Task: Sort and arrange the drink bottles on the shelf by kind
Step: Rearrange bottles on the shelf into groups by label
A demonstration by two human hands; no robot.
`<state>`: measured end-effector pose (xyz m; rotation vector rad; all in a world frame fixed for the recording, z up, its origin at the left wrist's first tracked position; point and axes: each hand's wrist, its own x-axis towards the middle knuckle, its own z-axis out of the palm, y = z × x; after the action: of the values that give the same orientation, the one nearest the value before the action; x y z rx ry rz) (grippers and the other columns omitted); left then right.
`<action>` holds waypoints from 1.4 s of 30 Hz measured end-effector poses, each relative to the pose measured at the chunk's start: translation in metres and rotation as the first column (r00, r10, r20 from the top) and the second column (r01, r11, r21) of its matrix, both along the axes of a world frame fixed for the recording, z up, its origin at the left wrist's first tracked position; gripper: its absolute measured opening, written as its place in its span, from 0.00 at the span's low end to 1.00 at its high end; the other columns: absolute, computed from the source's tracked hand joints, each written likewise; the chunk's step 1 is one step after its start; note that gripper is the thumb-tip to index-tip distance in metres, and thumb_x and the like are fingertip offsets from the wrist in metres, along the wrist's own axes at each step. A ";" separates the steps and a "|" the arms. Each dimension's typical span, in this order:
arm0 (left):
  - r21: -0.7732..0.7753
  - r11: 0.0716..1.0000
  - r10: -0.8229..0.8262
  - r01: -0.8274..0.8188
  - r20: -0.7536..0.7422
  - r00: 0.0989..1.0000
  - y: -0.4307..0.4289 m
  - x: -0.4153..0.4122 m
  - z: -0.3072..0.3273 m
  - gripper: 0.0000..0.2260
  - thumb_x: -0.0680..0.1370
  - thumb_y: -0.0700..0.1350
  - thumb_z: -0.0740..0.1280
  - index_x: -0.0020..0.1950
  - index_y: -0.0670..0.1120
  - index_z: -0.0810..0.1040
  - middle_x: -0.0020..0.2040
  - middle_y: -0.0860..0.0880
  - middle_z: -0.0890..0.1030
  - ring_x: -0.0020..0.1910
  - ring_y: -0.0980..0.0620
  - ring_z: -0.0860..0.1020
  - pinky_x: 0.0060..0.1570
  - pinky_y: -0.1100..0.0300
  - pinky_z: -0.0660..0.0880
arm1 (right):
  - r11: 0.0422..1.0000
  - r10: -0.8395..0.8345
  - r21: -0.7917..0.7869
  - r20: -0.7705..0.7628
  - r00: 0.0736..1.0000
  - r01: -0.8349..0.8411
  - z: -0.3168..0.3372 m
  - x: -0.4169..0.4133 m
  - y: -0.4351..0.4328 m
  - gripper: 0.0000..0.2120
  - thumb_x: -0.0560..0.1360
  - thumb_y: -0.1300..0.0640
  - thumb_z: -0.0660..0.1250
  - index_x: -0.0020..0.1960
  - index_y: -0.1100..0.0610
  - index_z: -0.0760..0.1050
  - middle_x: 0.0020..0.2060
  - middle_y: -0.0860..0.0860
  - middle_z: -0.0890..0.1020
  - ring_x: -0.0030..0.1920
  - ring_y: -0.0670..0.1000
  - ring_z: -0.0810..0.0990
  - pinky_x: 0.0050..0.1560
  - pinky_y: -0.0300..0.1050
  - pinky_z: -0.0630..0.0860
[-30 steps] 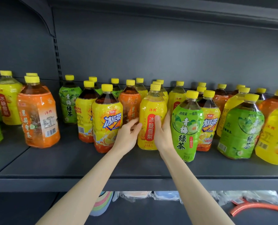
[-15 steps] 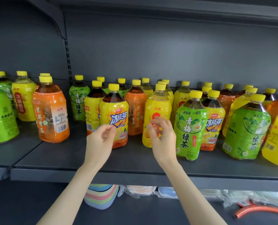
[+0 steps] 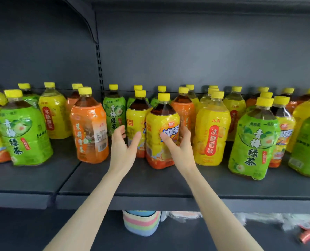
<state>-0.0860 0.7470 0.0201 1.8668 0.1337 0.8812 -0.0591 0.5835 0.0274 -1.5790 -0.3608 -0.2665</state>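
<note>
Gripping the iced-tea bottle (image 3: 162,131), upright on the shelf (image 3: 150,180) just left of the pear-drink bottle (image 3: 211,131), with fingers (image 3: 184,133) of the right hand (image 3: 180,149) curling round it, hovering the empty left hand (image 3: 123,145) spread open further left, likely for steadying its move.

Bright, even light fell; glare streaked the iced-tea bottle (image 3: 156,127) between the left hand (image 3: 122,149) and right hand (image 3: 180,151). Farther out, green-tea bottles (image 3: 22,134) bowed and blurred.
</note>
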 end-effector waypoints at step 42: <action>-0.398 0.744 -0.489 0.537 0.223 0.843 -0.035 -0.077 0.007 0.18 0.67 0.68 0.65 0.53 0.63 0.75 0.48 0.62 0.83 0.47 0.61 0.81 0.38 0.68 0.77 | 0.897 -0.381 0.229 -0.033 0.924 0.378 -0.011 -0.115 -0.048 0.29 0.57 0.36 0.76 0.53 0.50 0.80 0.44 0.46 0.86 0.45 0.46 0.85 0.40 0.38 0.80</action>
<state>-0.1630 0.7120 0.0272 1.3127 -0.2272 0.4976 -0.1738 0.5359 0.0165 -1.4069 -0.0218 -0.5998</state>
